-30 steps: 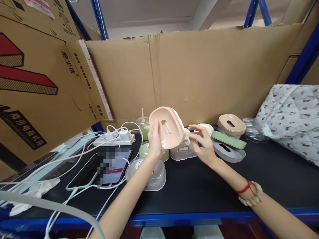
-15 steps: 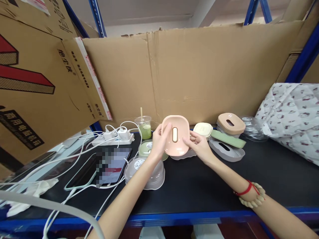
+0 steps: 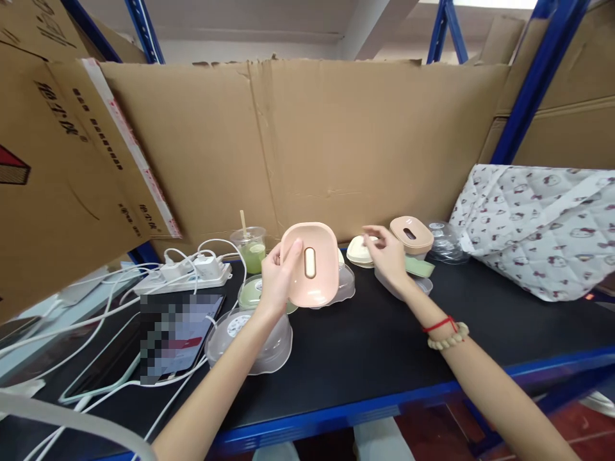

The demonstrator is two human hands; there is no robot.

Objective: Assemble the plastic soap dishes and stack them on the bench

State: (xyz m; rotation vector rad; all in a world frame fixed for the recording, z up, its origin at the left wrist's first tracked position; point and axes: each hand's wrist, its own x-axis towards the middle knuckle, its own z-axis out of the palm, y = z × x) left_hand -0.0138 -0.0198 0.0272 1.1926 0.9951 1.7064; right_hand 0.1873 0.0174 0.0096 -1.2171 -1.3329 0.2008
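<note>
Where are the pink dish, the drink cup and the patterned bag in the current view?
Pink dish (image 3: 325,269): head view, inner face.
Drink cup (image 3: 253,261): head view, green lower part.
Patterned bag (image 3: 538,230): head view, quilted side.

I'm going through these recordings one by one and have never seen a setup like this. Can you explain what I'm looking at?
There is no machine here: these are a person's two bare hands, seen by a camera worn on the head, looking forward and down. All three pictures come from it; the last is the present moment.

The left hand holds up a pink, rounded plastic piece with a slot in its middle. The right hand appears to hold nothing, near some cream-coloured pieces.

On the black tabletop also lie a clear, wavy-edged plastic cover, a lidded cup of green drink, a white power strip and a dark-screened tablet.
</note>
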